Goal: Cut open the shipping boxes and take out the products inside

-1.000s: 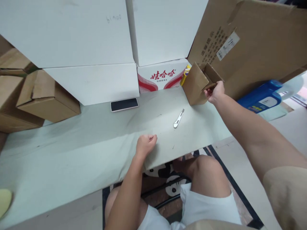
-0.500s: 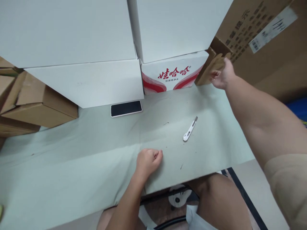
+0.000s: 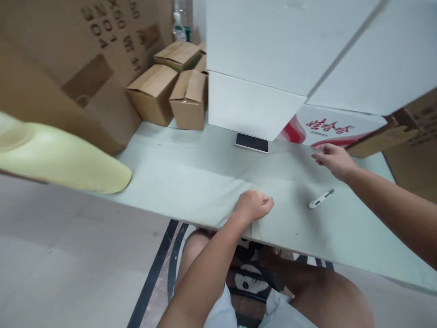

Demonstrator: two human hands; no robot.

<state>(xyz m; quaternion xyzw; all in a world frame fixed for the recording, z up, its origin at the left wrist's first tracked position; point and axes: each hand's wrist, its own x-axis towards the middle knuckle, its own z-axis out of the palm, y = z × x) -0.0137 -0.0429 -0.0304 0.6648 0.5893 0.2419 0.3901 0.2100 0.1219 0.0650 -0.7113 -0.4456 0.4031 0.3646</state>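
Note:
My left hand point(image 3: 254, 205) rests as a closed fist on the pale green cloth-like table cover point(image 3: 177, 173), near the front edge. No object shows in it. My right hand point(image 3: 332, 160) hovers over the right side of the table, fingers loosely bent and apart, holding nothing I can see. Between and in front of my hands lies a white utility knife point(image 3: 321, 199), closer to the right one. Beyond my left hand a phone point(image 3: 251, 142) with a dark screen lies against a white box point(image 3: 246, 102).
White boxes are stacked at the back, above a red-and-white carton point(image 3: 334, 125). An open brown carton point(image 3: 378, 141) stands at right. Several small brown boxes point(image 3: 153, 98) sit at back left by a large carton point(image 3: 102, 54). A smooth pale yellow object point(image 3: 75, 157) overhangs the left edge.
My right hand has drawn back leftward from the brown carton's flap and let go of it. My left fist stays on the table. The view has swung left, showing more boxes and the yellow object.

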